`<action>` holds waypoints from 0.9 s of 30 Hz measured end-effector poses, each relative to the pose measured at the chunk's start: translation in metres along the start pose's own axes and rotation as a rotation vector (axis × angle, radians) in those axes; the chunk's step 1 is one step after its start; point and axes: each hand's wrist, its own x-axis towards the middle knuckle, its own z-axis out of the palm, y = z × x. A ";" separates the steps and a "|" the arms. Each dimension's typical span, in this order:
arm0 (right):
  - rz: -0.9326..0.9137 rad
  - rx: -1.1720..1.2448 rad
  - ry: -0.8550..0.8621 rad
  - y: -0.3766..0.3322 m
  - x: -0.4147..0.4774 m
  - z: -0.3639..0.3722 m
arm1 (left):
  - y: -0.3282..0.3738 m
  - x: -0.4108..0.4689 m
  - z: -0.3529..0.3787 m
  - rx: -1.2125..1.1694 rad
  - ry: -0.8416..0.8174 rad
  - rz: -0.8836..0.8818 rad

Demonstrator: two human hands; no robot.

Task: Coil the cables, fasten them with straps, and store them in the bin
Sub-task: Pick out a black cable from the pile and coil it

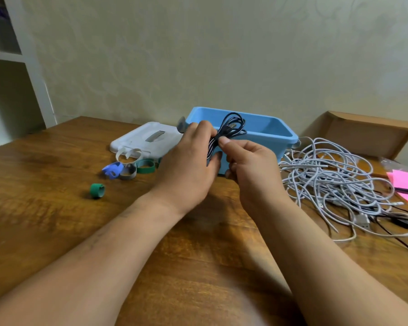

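Two forearms [118, 245] reach over the tabletop [52, 222]. Well left of the fingers [201, 128] lie loose straps [127, 171]. The left hand [189, 158] curls round the waist of the dark coiled cable [232, 123]; the right hand [252, 165] pinches the same spot, thumb and forefinger closed. Whether a strap binds it I cannot tell. If either grip slackens, the loops could spring apart. Just behind the fingers stands the bin [275, 135]; right of them, a white cable tangle [335, 184].

The bin [272, 134] is open on top, so there's easy access from above. A cable tangle [339, 184] crowds its right side, and the lid [149, 140] and loose straps [127, 169] crowd the left.
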 end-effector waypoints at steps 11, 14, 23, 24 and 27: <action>0.038 0.045 -0.140 -0.003 0.002 0.000 | -0.006 0.004 -0.005 -0.136 0.082 -0.135; -0.004 0.051 -0.149 -0.003 -0.001 0.003 | -0.001 0.006 -0.002 -0.435 0.067 -0.332; -0.129 -0.053 -0.116 0.000 -0.001 0.001 | 0.006 0.007 -0.004 -0.992 -0.069 -0.484; -0.142 -0.046 -0.121 -0.001 -0.003 0.001 | 0.006 0.008 -0.004 -1.009 -0.066 -0.504; -0.169 0.014 -0.163 -0.001 -0.004 0.000 | 0.005 0.009 -0.005 -1.019 -0.078 -0.552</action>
